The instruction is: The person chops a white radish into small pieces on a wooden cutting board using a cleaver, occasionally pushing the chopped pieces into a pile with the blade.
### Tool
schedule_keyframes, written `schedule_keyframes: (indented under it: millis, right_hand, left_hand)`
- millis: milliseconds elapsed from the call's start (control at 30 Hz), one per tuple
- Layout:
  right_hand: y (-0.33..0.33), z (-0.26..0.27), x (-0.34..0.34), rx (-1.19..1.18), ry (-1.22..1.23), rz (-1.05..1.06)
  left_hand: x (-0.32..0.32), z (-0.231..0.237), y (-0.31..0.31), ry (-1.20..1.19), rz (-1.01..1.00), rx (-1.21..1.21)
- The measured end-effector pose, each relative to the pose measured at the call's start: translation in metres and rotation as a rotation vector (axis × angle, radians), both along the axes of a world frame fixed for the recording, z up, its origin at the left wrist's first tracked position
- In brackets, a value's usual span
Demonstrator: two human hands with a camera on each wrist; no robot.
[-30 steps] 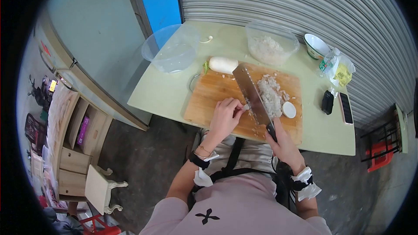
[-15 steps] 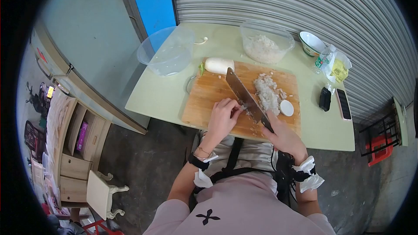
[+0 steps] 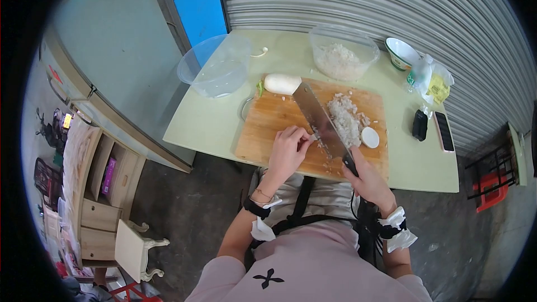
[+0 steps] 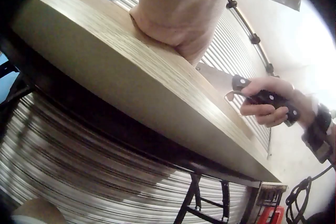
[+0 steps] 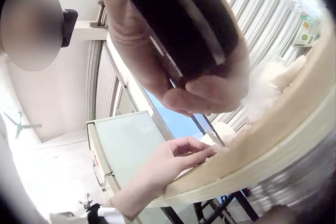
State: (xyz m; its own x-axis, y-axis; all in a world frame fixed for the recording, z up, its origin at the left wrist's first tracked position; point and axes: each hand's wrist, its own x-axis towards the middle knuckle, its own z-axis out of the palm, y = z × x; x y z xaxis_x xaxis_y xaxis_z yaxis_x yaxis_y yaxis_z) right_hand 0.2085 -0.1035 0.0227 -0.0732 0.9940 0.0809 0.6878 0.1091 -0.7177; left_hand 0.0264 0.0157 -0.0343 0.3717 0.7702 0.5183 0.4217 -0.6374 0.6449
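- Head view: holds a white piece in the left hand, pinched low on the cutting board with bent fingers.
- Also grips a cleaver in the right hand, with fingers closed round its black handle; tilts the blade toward 11 o'clock, just beside the piece. Neither of the hands open.
- From the board's centre, with 12 away from the person: shows a peeled white radish at 11, a chopped white heap between 2 and 3, and a round white slice near 3, all on the board.
- Around the board on the tabletop: includes an empty clear tub at 10, a tub of white shreds near 1, a patterned bowl toward 2, a phone at 3.
- Left wrist view: shows the right hand wrapped round the handle at 3 o'clock, with part of the blade beyond the board's edge.
- Right wrist view: shows the right hand close up at 12, closed on the handle, and the left hand at 6, with fingertips at the board. Cannot tell the piece apart there.
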Motion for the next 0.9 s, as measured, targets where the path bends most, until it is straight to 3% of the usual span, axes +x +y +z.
schedule_keyframes:
  millis: [100,333,433,500,633,700,800,900]
  right_hand:
    - [-0.001,0.008,-0.008,-0.09,-0.025,-0.045]
    - [0.001,0.013,-0.015,-0.007,-0.097,-0.005]
    - [0.003,0.021,-0.012,-0.093,-0.026,-0.034]
    - [0.003,0.034,-0.011,-0.333,0.11,-0.115]
    - [0.002,0.024,-0.003,-0.296,0.096,-0.074]
    - [0.003,0.006,0.003,-0.046,-0.081,0.063]
    - [0.002,-0.001,0.001,0.033,-0.073,0.054]
    - [0.001,0.004,0.0,-0.063,-0.031,0.028]
  left_hand:
    - [0.0,0.0,0.001,0.005,0.005,0.0]
    - [0.0,0.001,0.0,-0.007,-0.002,-0.027]
    - [0.0,-0.001,0.0,-0.023,0.0,-0.031]
    - [0.0,-0.001,0.001,-0.022,-0.001,-0.022]
    - [0.0,0.003,-0.001,-0.018,-0.002,-0.023]
    - [0.0,0.001,0.0,-0.011,0.001,-0.015]
    - [0.0,0.001,0.0,0.001,0.003,-0.008]
    - [0.0,0.002,0.0,0.006,0.003,-0.012]
